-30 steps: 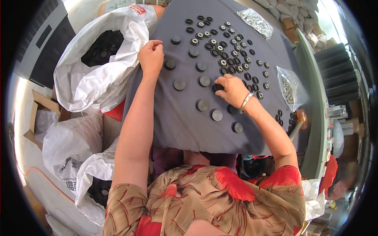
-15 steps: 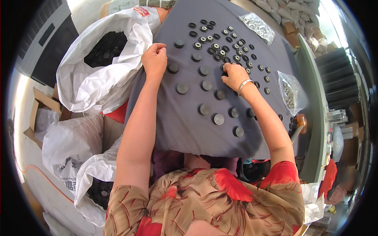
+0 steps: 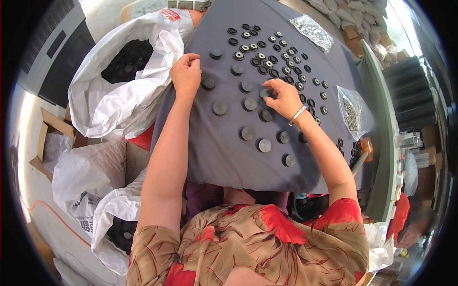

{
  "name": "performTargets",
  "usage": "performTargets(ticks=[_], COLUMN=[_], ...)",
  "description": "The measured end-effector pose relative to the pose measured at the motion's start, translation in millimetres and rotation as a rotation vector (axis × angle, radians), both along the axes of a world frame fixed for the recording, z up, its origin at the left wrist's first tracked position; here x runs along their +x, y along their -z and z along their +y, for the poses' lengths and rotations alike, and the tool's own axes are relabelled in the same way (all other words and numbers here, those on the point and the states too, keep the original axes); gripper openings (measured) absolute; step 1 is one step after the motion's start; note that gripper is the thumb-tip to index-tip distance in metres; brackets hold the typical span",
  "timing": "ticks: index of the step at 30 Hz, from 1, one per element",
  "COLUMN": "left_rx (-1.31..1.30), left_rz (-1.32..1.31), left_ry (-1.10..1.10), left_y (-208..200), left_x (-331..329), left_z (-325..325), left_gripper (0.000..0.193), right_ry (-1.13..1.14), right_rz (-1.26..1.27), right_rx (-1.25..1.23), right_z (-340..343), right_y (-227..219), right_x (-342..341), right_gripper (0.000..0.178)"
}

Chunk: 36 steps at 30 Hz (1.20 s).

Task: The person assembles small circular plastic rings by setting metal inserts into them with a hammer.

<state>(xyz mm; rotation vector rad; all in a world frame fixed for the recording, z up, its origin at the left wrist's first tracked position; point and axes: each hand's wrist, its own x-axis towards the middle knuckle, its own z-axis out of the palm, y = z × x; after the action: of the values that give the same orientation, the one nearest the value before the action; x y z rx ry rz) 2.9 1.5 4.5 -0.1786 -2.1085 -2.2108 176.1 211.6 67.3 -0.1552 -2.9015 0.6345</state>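
My right hand [image 3: 285, 99] has its thumb and forefinger around the rim of a black round cap [image 3: 265, 94] on the grey-covered table [image 3: 210, 157]. Other black caps, such as one with a paler top [image 3: 264, 145], are spread to its left and nearer to me. Beyond the hand lie many small black rings, several with a metal insert [image 3: 244, 48] in the middle. Closed, my left hand [image 3: 186, 76] is at the table's left edge, beside the white sack; whatever its fingers may hold is hidden.
An open white sack [image 3: 95, 107] of black caps stands at the left, with another open sack [image 3: 107, 209] below it. Clear bags of small metal parts [image 3: 312, 33] lie at the table's far side and right [image 3: 352, 112]. A mallet [image 3: 366, 148] with an orange head rests at the right edge.
My right hand has come slightly nearer to me, from the rings to the black cap, its thumb and forefinger now around the rim. My left hand has barely shifted.
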Motion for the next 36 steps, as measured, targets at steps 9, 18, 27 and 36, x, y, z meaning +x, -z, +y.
performTargets(ticks=[9,18,27,36], left_rx=[-0.032,-0.032,0.005,-0.055], left_rz=[-0.006,0.007,-0.015,0.125], left_ry=[0.001,0.006,-0.001,-0.019], left_y=[-1.3,-2.8,1.5,-0.3], left_x=[0.1,1.9,-2.0,-6.7], left_z=[-0.6,0.8,-0.1,3.4], left_gripper=[0.015,0.015,0.015,0.016], right_ry=[-0.089,0.028,0.048,0.164], right_rz=[-0.059,-0.148,-0.14,-0.354], right_rx=[0.188,0.178,0.321,0.239], right_z=[19.8,50.1,38.4,31.7], right_y=[-5.6,-2.2,-1.0,-23.6], right_x=[-16.6,-40.8,-44.7,-57.5], right_gripper=[0.034,0.035,0.028,0.029])
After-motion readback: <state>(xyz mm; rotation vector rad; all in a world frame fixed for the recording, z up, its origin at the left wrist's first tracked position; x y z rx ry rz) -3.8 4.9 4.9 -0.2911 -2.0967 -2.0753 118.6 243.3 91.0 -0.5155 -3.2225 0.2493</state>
